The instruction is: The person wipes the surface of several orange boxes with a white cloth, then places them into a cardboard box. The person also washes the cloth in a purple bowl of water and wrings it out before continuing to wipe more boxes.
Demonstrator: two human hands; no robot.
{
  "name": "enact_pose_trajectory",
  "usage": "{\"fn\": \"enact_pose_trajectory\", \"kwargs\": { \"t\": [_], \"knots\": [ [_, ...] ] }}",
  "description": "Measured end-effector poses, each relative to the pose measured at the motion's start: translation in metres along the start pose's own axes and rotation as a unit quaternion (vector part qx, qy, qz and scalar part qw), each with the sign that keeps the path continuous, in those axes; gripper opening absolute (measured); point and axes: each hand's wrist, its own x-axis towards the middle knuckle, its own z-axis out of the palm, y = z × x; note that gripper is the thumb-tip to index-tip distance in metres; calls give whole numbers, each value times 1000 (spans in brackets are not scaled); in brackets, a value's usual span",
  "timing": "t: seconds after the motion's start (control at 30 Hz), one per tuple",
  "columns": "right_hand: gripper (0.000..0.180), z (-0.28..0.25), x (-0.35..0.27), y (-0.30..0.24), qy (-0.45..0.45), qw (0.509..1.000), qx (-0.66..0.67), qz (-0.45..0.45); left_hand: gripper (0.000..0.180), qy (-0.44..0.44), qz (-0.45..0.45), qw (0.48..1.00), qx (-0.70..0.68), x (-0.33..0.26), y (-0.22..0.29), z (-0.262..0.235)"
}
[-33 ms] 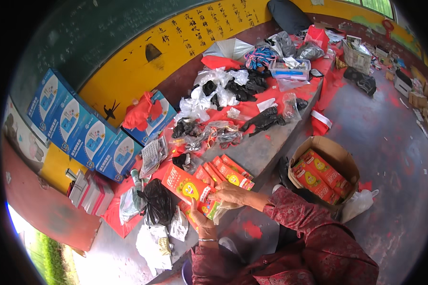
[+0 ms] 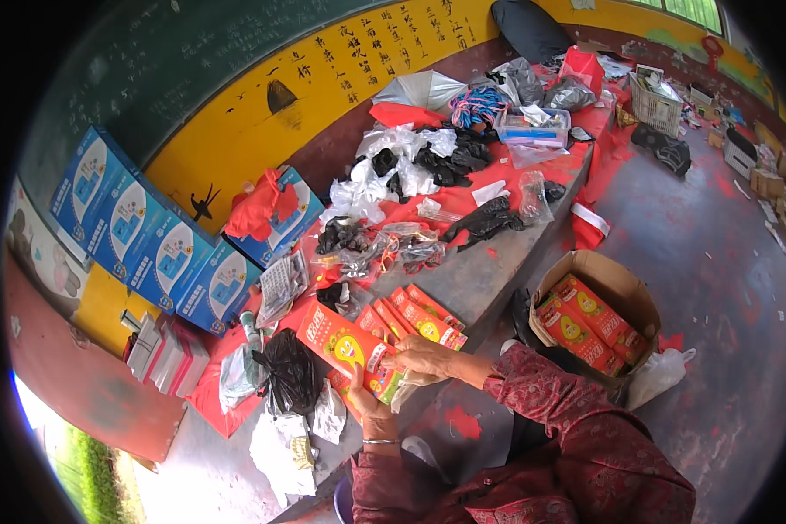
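Observation:
A flat orange-red packet [image 2: 334,339] with a yellow cartoon pear on it lies tilted in my hands. My left hand [image 2: 373,409] grips its lower edge, the thumb lying over the front. At the packet's right end, the fingers of my right hand [image 2: 430,360] are bent against it; their tips are partly hidden. Something pale and thin [image 2: 404,393] hangs below the right hand, its kind unclear. Similar orange packets [image 2: 424,321] lie overlapping on the platform just beyond my hands. Part of another packet shows beneath the held one.
On the floor at right stands an open cardboard box [image 2: 644,307] holding more orange packs. A black plastic bag [image 2: 290,371] and white papers [image 2: 281,454] lie left of my hands. Blue boxes [image 2: 170,258] lean along the wall. Heaped plastic bags [image 2: 397,166] cover the platform's far part.

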Motion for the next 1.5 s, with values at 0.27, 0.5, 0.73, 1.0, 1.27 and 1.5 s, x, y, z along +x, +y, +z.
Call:
{"fn": "enact_pose_trajectory", "kwargs": {
  "t": [0.27,0.5,0.73,1.0,1.27,1.5],
  "knots": [
    [29,-19,-13,-71,338,940,34,-19,37,100,21,993,67,3,15,4],
    [20,40,-4,-46,242,885,-299,-262,35,-101,23,986,-134,4,-14,-47],
    [14,-19,15,-19,384,803,-420,-175,45,46,-19,998,-25,-11,5,25],
    [50,-41,3,-30,98,950,270,120,36,141,-123,953,238,-19,13,-19],
    [35,-47,8,-22,161,983,2,86,47,101,-184,900,382,-10,21,-22],
    [35,-19,7,-20,174,936,-306,-7,64,19,3,890,455,-4,-1,3]
  ]
}}
